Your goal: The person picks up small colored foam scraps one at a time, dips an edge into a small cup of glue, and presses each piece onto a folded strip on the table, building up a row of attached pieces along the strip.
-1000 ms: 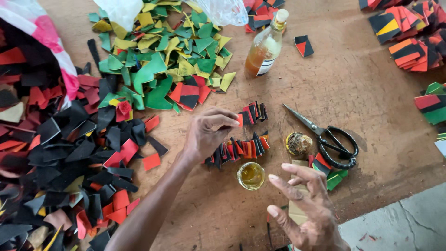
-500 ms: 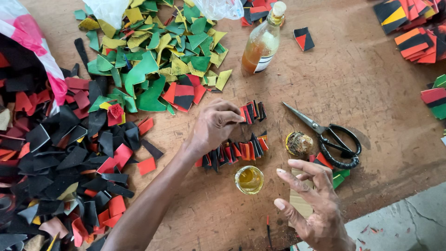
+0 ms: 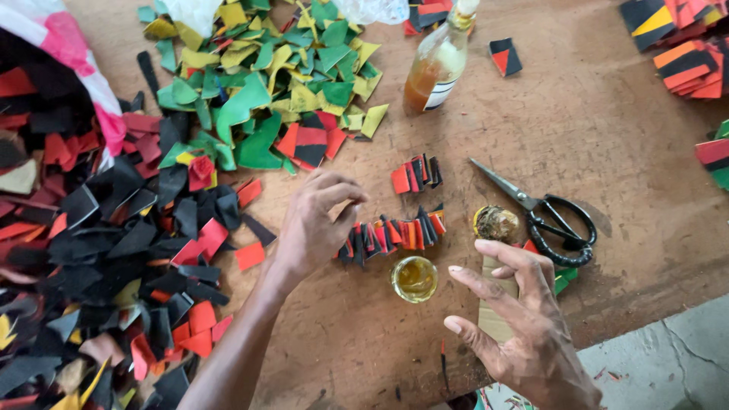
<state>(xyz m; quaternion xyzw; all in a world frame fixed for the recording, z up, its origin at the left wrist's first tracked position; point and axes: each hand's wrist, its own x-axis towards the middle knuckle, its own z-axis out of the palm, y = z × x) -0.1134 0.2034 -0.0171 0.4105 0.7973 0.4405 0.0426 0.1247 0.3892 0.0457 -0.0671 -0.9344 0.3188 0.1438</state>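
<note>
My left hand (image 3: 315, 220) reaches over the brown table, fingers curled with the tips pinched at the left end of a row of folded red and black pieces (image 3: 395, 231). Whether it grips one piece is hidden by the fingers. A second short row of red and black pieces (image 3: 416, 173) lies just beyond. My right hand (image 3: 516, 319) hovers near the table's front edge, fingers spread, holding nothing, above a tan card strip (image 3: 493, 319). A small round cap of yellowish glue (image 3: 414, 279) sits between my hands.
Black-handled scissors (image 3: 554, 216) lie to the right, beside a gold lid (image 3: 495, 222). A glass bottle of amber liquid (image 3: 439, 64) stands at the back. Green and yellow scraps (image 3: 266, 83) and a black and red scrap heap (image 3: 91, 250) fill the left. Stacked striped pieces (image 3: 683, 45) sit far right.
My left hand has slid down from the upper short row to the left end of the longer row. My right hand has stayed spread near the front edge.
</note>
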